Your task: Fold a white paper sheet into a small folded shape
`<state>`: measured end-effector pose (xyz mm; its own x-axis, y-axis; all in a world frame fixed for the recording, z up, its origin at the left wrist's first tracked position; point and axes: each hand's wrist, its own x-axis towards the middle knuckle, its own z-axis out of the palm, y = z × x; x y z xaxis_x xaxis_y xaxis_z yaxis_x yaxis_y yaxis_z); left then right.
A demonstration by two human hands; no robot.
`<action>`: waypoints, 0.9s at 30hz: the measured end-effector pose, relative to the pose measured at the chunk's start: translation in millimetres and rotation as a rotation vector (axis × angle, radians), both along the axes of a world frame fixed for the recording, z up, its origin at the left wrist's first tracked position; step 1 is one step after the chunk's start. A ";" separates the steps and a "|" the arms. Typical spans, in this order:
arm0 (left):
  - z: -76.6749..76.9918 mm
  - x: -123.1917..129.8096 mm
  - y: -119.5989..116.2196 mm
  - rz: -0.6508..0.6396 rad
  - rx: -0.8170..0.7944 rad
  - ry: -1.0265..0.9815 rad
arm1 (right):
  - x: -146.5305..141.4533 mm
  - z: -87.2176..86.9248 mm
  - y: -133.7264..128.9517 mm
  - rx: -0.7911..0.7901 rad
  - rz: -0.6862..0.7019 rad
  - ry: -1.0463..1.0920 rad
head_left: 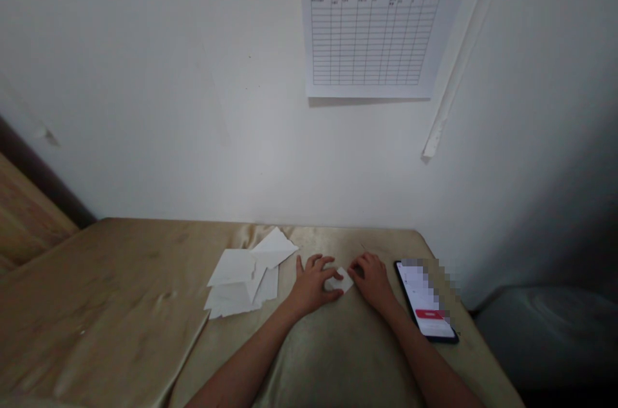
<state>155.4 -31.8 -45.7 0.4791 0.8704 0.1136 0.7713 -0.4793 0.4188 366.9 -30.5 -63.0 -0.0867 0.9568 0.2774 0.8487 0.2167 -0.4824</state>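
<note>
Fingers of the left hand stand apart around a small white paper; those of the right hand bunch at its right edge, clamped or not I cannot tell. Handling it seems in hand, calling for light fingertips. Leftward, ragged-edged sheets overlap on satiny cloth; rightward, a slab-like phone.

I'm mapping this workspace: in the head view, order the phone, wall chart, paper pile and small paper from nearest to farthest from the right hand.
1. Small paper: at the right hand's fingertips, on its left.
2. Phone: close by, on its right.
3. Paper pile: left, beyond the left hand.
4. Chart: high on the wall.
</note>
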 end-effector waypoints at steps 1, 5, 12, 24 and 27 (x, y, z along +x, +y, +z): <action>0.5 -0.4 0.4 -0.004 -0.008 -0.001 | 0.1 0.4 -0.5 0.000 0.007 -0.001; 3.3 -2.8 3.9 -0.013 -0.031 0.014 | 0.4 3.0 -2.2 0.008 0.033 0.010; 5.2 -5.9 6.9 -0.005 -0.055 0.024 | -0.5 6.0 -4.4 0.004 0.027 0.034; 10.1 -4.0 5.9 0.031 -0.074 0.044 | -1.5 18.1 -11.5 -0.092 0.078 -0.031; 9.4 -4.0 6.3 0.029 -0.076 0.043 | -2.6 20.6 -13.7 -0.109 0.088 -0.045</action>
